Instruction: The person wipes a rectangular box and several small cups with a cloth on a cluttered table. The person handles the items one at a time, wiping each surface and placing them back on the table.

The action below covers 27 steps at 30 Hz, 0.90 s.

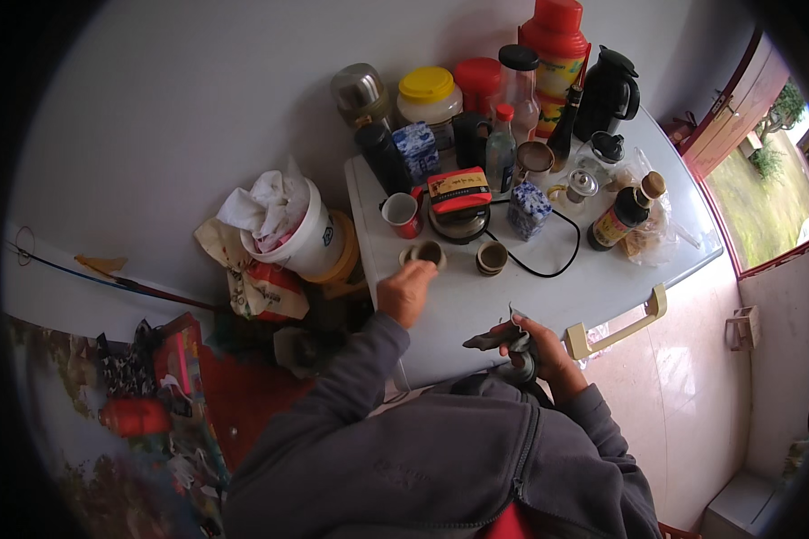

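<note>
My left hand (404, 293) is at the near rim of a small brown cup (433, 252), fingers curled. Its fingertips are partly hidden, so I cannot tell whether it grips the cup. Another small cup (408, 255) stands close against that one, to its left. To the right is a short stack of similar cups (491, 258). My right hand (546, 350) holds a crumpled dark grey cloth (522, 350) above the near edge of the white top (445, 337). Beyond the cups lie a red packet (458, 188) on a round dark appliance (460, 224) and a red mug (404, 215).
A black cord (576, 246) loops across the top. A soy-sauce-type bottle (620, 219), glass teapot (578, 186), blue-and-white tin (530, 210) and red thermos (554, 60) stand farther back. A beige handle (620, 330) juts from the front edge. At left is a white bucket (296, 236).
</note>
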Available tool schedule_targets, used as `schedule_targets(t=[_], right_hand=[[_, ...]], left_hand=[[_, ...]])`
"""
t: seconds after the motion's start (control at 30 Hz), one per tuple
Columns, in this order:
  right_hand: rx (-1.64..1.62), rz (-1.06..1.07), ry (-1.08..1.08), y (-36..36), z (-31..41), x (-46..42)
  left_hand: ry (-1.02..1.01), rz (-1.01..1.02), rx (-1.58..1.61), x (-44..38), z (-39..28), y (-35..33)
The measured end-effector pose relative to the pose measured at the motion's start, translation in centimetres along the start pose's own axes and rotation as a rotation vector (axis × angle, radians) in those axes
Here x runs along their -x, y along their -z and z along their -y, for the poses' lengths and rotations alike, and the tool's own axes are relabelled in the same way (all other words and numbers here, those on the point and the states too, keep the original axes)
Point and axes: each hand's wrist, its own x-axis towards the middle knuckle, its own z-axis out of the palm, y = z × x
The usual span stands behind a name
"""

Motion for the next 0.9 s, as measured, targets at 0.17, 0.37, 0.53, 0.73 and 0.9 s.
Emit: schedule_targets(t=[0.17, 0.37, 0.53, 0.73, 0.9], right_hand=[[-0.013, -0.019, -0.001, 0.3, 0.1, -0.1], [-0.032, -0.036, 0.008, 0.2, 0.3, -0.2], [-0.057, -0.021, 0.015, 0.7, 0.3, -0.3], [-0.117, -0.098, 0.059, 1.4, 0.3, 0.0], [-0.119, -0.107, 0.059, 1.8, 0.5, 0.2]], left_hand=[[0.105, -0.058, -0.054, -0.1, 3.9, 0.6], [0.091, 0.035, -0.107, 1.0, 4.7, 0.1], [0.123, 0.122, -0.101, 0.5, 4.3, 0.2], [0.363, 0.304, 0.174, -0.6, -2.5, -1.9], [0.247, 0.145, 0.192, -1.6, -4.1, -9.0]])
